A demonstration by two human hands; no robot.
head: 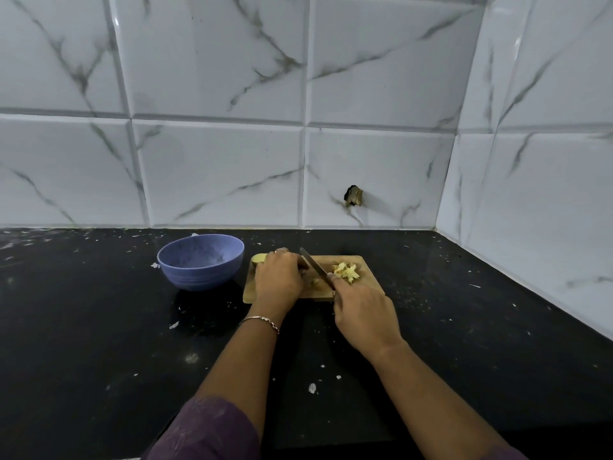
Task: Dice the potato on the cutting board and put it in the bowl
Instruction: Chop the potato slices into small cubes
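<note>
A wooden cutting board (371,284) lies on the black counter. My left hand (278,275) curls over a potato piece on the board's left part; a yellow end of that potato (258,258) pokes out beyond my fingers. My right hand (365,315) grips the handle of a knife (313,264), whose blade slants up and left, close beside my left fingers. A small heap of diced potato (346,271) sits on the board's right part. The blue bowl (200,260) stands left of the board and looks empty.
The black counter (99,327) is speckled with small white scraps. White marble-look tiled walls (215,144) close it in at the back and along the right side. A dark chipped hole (353,196) marks the back wall above the board.
</note>
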